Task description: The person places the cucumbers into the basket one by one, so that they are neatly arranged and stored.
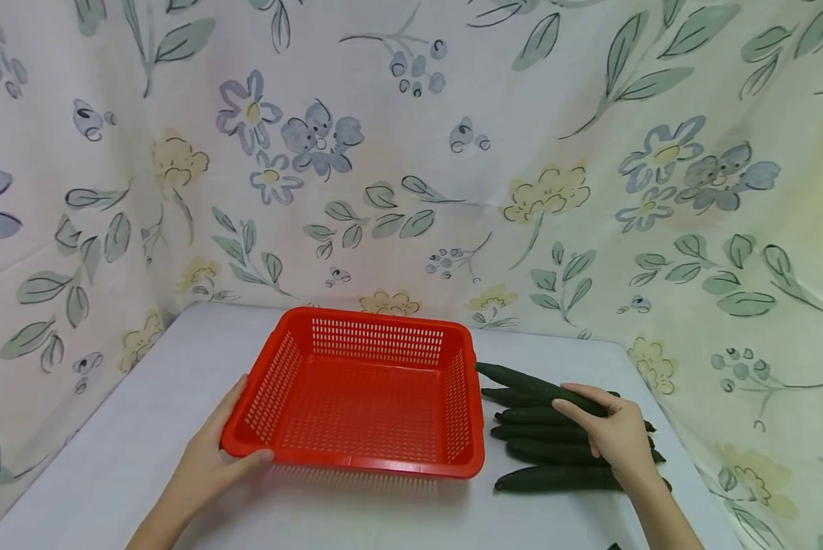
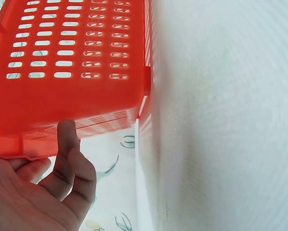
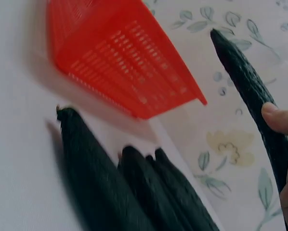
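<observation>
A red plastic basket with slotted walls stands on the white table, nothing inside it. At its near left corner my left hand holds the rim, thumb on the front edge and fingers along the left side; the left wrist view shows curled fingers against the basket wall. My right hand grips a dark green cucumber near its right end. In the right wrist view that held cucumber is raised above the others. Several more cucumbers lie side by side beneath the right hand.
The white table reaches out left of the basket and in front of it. A floral cloth hangs behind the table and along both sides. A small dark object shows at the bottom edge by the right forearm.
</observation>
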{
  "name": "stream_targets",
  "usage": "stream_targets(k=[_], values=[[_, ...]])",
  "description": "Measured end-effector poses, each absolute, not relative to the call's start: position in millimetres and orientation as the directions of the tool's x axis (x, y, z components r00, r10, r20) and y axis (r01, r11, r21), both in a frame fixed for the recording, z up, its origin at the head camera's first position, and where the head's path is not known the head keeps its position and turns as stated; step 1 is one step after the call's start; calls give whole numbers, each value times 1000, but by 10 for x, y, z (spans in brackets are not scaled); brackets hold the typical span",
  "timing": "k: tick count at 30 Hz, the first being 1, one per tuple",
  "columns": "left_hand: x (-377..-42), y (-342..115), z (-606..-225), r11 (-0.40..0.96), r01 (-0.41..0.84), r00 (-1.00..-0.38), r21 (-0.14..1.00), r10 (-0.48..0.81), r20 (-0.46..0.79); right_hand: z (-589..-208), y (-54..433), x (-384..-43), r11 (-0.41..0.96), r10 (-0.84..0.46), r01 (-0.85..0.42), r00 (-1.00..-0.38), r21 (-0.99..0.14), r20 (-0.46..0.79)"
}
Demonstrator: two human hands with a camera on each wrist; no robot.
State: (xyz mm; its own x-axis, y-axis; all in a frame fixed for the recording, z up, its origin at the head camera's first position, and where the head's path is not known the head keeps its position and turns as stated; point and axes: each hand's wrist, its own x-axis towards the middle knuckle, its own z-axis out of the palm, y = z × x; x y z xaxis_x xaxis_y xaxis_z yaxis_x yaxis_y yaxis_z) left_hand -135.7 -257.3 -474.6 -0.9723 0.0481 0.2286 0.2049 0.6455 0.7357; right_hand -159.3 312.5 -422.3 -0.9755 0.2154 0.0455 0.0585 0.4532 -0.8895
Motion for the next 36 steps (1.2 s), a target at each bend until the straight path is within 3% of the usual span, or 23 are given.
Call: stream_targets(k=[8,16,36], values=[[-1379,-2564,-4730,624,211,-972,753,52,230,-4113,2655,-2012,408,170,52,-985,-911,20],[-1394,-2553,-4728,631,213,-971,746,52,233,-3996,2209,-2374,369,58,-52,-995,-928,79],[-1359,-2573,-4720,627,198,-975,753,48,217,-3720,1225,-2888,297,-19,-92,-996,-951,90]])
